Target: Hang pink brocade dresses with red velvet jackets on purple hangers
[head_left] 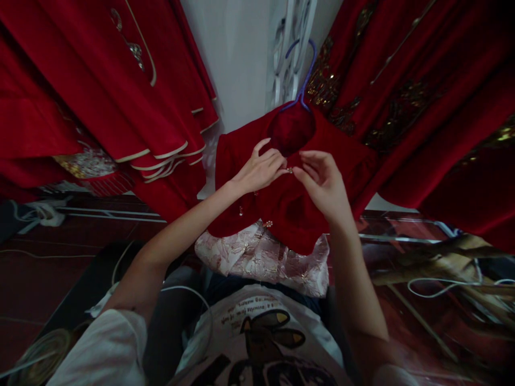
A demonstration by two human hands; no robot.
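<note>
Here, the left hand and right hand fingers pinch the red garment's bead; the shirt reads "favourite form".

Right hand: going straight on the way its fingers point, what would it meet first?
The right hand would probably meet the small shiny fastener by its thumb tip first, then the left hand. Depth is unclear; it might brush the red top instead.

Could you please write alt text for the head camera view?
A person's left hand and right hand meet at a small shiny piece on the front of a red garment on a purple hanger. Pale patterned fabric shows below its hem; red fabric hangs on both sides.
</note>
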